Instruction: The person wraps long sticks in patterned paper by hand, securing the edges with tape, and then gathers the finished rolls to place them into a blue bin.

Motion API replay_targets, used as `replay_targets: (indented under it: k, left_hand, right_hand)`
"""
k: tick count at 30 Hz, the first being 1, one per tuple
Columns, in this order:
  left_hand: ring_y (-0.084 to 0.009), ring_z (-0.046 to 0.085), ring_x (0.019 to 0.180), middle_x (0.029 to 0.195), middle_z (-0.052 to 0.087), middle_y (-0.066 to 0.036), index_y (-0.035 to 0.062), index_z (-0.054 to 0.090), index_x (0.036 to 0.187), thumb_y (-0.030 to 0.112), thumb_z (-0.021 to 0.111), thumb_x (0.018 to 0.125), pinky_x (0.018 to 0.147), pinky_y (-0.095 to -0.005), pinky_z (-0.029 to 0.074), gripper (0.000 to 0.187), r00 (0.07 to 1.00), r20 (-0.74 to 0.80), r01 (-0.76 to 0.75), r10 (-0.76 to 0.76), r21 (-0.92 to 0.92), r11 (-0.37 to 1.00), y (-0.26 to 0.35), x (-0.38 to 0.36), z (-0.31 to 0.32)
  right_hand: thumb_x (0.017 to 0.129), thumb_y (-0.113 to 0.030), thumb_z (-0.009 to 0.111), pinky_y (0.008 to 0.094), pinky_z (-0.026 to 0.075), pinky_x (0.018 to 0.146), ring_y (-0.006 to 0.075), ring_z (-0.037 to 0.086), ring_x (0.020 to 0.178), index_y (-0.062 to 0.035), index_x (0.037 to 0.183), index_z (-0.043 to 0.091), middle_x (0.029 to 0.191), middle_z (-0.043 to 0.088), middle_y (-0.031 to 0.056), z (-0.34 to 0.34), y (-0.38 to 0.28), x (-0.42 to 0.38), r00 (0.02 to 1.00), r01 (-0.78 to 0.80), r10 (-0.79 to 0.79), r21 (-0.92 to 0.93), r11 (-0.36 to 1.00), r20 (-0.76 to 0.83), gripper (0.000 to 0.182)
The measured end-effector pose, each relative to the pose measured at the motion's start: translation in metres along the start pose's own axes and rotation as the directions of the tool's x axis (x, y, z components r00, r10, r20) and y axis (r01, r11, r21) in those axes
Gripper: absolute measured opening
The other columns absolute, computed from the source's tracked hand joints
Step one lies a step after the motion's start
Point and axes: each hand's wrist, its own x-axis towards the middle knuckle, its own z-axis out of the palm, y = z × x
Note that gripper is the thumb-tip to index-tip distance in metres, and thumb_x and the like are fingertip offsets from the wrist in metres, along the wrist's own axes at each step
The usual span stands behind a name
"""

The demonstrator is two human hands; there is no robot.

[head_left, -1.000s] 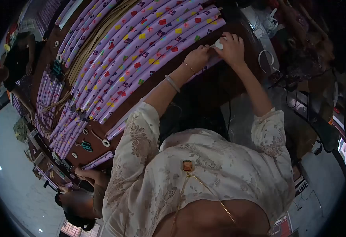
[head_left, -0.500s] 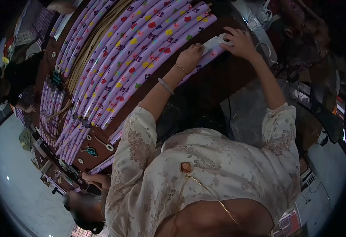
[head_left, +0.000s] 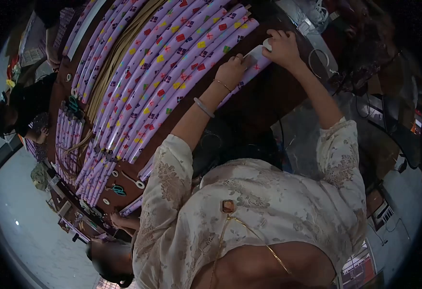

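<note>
Near the top centre, my left hand (head_left: 231, 73) has its fingers pressed together on the pale end of a purple patterned roll (head_left: 249, 73). Whatever is under those fingertips is too small to make out. My right hand (head_left: 284, 49), further right, curls around a white tape roll (head_left: 268, 45) at the same end of that roll. A whitish strip (head_left: 255, 53) lies between the two hands. Several more purple rolls with coloured gift prints (head_left: 172, 62) lie side by side to the left of my hands.
Brown paper strips (head_left: 119, 62) lie among the rolls on the dark table (head_left: 293, 91). Teal scissors (head_left: 118, 190) and tape rings (head_left: 140, 184) lie lower left. Co-workers (head_left: 28, 108) are at the left and lower left. Cables (head_left: 319, 62) are at the upper right.
The view has shifted slightly, so the rolls and scissors appear a little displaced. My hands stay at the end of the same roll. At the upper left, a co-worker's arm has moved.
</note>
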Motion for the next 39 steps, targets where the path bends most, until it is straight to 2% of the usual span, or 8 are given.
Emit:
replay_targets:
  k: [2,12,14,17,19,23,33,39]
  left_hand:
    - [-0.0210,0.055,0.087,0.097,0.049,-0.010,0.0057,0.045,0.115,0.003,0.048,0.076,0.066,-0.0247,0.051,0.039,0.995,-0.095,-0.008,0.008,0.006,1.000,-0.001,0.001,0.007]
    - [-0.0260,0.056,0.084,0.093,0.053,-0.014,0.0038,0.054,0.100,0.007,0.055,0.071,0.064,-0.0323,0.050,0.028,0.996,-0.053,0.065,-0.069,-0.066,0.996,0.012,0.028,-0.001]
    - [-0.0284,0.056,0.081,0.090,0.055,-0.014,0.0051,0.058,0.087,0.009,0.059,0.068,0.063,-0.0344,0.049,0.019,0.923,-0.222,0.279,-0.316,-0.183,0.943,0.016,0.045,0.013]
    - [-0.0292,0.057,0.077,0.085,0.057,-0.014,0.0060,0.058,0.079,0.013,0.061,0.069,0.063,-0.0358,0.049,0.012,0.836,-0.344,0.343,-0.428,-0.282,0.896,0.027,0.062,0.009]
    - [-0.0287,0.057,0.077,0.084,0.058,-0.013,0.0065,0.059,0.080,0.014,0.061,0.070,0.063,-0.0363,0.049,0.013,0.841,-0.309,0.364,-0.443,-0.282,0.888,0.027,0.070,0.010]
    - [-0.0270,0.058,0.074,0.078,0.060,-0.010,0.0079,0.060,0.082,0.018,0.061,0.073,0.061,-0.0369,0.048,0.014,0.828,-0.215,0.453,-0.518,-0.290,0.843,0.028,0.079,0.012]
    - [-0.0267,0.056,0.077,0.076,0.058,-0.009,0.0088,0.060,0.068,0.016,0.057,0.073,0.062,-0.0378,0.045,0.009,0.845,-0.280,0.371,-0.457,-0.310,0.876,0.027,0.085,0.023]
    - [-0.0268,0.056,0.074,0.074,0.056,-0.009,0.0083,0.060,0.068,0.014,0.055,0.072,0.062,-0.0378,0.045,0.008,0.864,-0.300,0.292,-0.405,-0.356,0.888,0.023,0.083,0.020]
  right_hand:
    - [0.072,-0.034,0.055,0.0447,0.031,0.085,0.0215,0.049,0.097,-0.0027,0.079,0.066,0.111,0.052,0.0076,0.005,0.001,0.000,0.999,0.005,-0.005,0.002,1.000,-0.032,0.033]
    - [0.066,-0.030,0.063,0.0440,0.032,0.084,0.0205,0.049,0.094,-0.0031,0.076,0.065,0.104,0.054,0.0069,-0.002,-0.003,0.000,0.993,0.034,-0.030,0.033,0.999,-0.114,0.028]
    - [0.066,-0.028,0.063,0.0441,0.032,0.084,0.0210,0.049,0.094,-0.0032,0.076,0.065,0.103,0.054,0.0069,-0.005,-0.003,-0.002,0.992,0.030,-0.024,0.046,0.999,-0.121,0.026]
    - [0.063,-0.024,0.066,0.0419,0.033,0.082,0.0197,0.049,0.093,-0.0047,0.075,0.063,0.103,0.054,0.0049,-0.001,-0.002,-0.005,0.988,0.018,-0.011,0.046,0.999,-0.153,0.023]
    - [0.060,-0.023,0.067,0.0395,0.034,0.081,0.0180,0.050,0.093,-0.0060,0.074,0.062,0.103,0.054,0.0029,0.000,-0.002,-0.007,0.984,0.008,-0.002,0.033,0.999,-0.179,0.023]
    - [0.067,-0.016,0.061,0.0466,0.032,0.084,0.0229,0.049,0.095,-0.0027,0.079,0.063,0.105,0.054,0.0084,0.005,0.001,-0.011,0.985,0.010,0.008,0.102,0.995,-0.173,0.018]
    - [0.066,-0.027,0.064,0.0434,0.033,0.084,0.0196,0.049,0.095,-0.0055,0.078,0.062,0.105,0.054,0.0044,-0.004,-0.004,-0.014,0.989,-0.098,0.101,0.030,0.995,-0.104,0.024]
    - [0.067,-0.023,0.062,0.0463,0.032,0.085,0.0208,0.048,0.097,-0.0059,0.082,0.062,0.108,0.052,0.0051,-0.006,-0.012,-0.015,0.975,-0.216,0.215,-0.022,0.976,-0.065,0.023]
